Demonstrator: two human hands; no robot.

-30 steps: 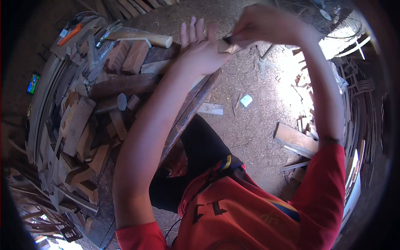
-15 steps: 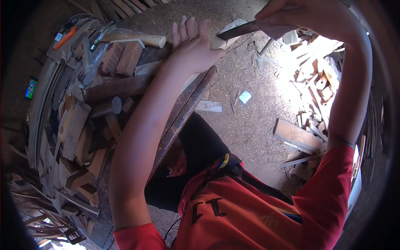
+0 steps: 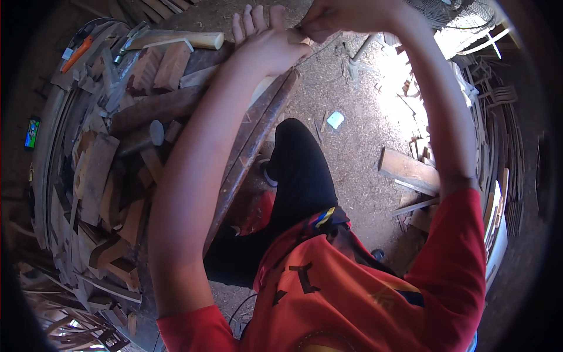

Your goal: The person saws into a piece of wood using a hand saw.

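Observation:
My left hand (image 3: 264, 42) lies with fingers spread and stretched, palm down on a pale piece of wood (image 3: 297, 36) at the far end of the workbench (image 3: 249, 149). Close beside its thumb, my right hand (image 3: 331, 19) is closed with fingers bent. It grips a flat, dark blade-like tool, seen more fully in the earlier frame and now almost wholly hidden by the fingers and the picture's top edge. Whether the tool touches the wood cannot be made out.
A hammer (image 3: 176, 40), an orange-handled tool (image 3: 77, 54) and wooden blocks (image 3: 172, 66) crowd the bench on the left. Wood offcuts (image 3: 410, 167) lie on the floor at right. A light blue scrap (image 3: 335, 119) rests on the floor, near a stand's leg (image 3: 359, 53).
My right hand has moved left and closer to my left hand, with the tool's blade now mostly out of sight. The left hand keeps its place on the wood. The view has shifted slightly.

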